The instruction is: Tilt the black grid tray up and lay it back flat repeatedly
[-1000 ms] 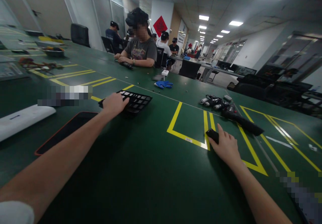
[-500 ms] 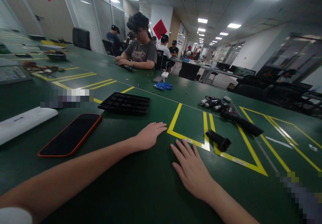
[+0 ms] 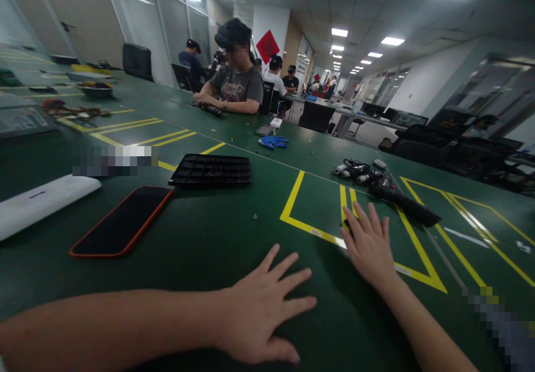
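Observation:
My left hand [image 3: 265, 308] is over the near middle of the green table [image 3: 196, 274], palm down with fingers spread, holding nothing. My right hand [image 3: 371, 244] reaches farther out to the right, its fingers stretched and apart. Beneath those fingers lies a small black object; only a sliver of it shows, and I cannot tell whether the hand touches it. A tiny grey bit [image 3: 254, 216] lies beyond my left hand. Farther off sits a black tray-like panel with a grid of ribs [image 3: 211, 170]. Left of it rests a phone in an orange-red case [image 3: 123, 221].
A long white device [image 3: 50, 204] lies at the left. Cables with metal plugs [image 3: 355, 171] and a long black piece [image 3: 407, 206] are at the right, inside yellow tape lines. A blue glove [image 3: 273, 141] lies farther back. Across the table sits a person [image 3: 240, 85] handling something black.
My left hand has drawn back towards me and spread its fingers. My right hand has moved forward and right, over the small black object. The tiny bit now shows.

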### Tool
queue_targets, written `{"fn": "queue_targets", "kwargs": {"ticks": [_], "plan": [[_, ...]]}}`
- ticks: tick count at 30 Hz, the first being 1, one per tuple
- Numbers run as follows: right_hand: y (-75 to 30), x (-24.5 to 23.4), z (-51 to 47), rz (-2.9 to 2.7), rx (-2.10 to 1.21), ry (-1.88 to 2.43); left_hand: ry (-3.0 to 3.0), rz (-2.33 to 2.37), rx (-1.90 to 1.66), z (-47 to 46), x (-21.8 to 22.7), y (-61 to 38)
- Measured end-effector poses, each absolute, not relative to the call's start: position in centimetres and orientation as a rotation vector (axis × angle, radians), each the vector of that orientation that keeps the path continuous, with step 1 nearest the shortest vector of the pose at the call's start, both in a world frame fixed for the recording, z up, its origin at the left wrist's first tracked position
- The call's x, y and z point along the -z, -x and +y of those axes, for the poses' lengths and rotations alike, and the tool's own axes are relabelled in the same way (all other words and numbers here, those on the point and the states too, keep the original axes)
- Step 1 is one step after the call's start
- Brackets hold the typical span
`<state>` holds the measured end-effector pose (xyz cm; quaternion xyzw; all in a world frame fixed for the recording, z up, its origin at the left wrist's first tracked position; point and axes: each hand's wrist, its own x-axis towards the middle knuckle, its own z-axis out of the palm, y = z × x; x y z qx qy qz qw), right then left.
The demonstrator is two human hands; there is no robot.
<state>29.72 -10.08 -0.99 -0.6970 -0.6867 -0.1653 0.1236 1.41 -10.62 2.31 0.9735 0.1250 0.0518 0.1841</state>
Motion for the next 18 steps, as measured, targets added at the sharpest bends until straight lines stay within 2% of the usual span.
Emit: {"fn": "queue_targets", "kwargs": {"ticks": [2, 7, 18], "plan": [[-31.5, 1.4, -9.6, -1.932, 0.473, 2.183, -2.685, 0.283, -0.108, -11.4, -2.4, -1.4], [-33.1, 2.2, -9.2, -1.926, 0.196, 2.379, -2.596, 0.286, -0.060, -11.1, -2.4, -1.5], [-33.3, 2.4, -9.1, -1.964, 0.197, 2.362, -2.583, 0.267, -0.056, -11.3, -2.8, -1.3]]}}
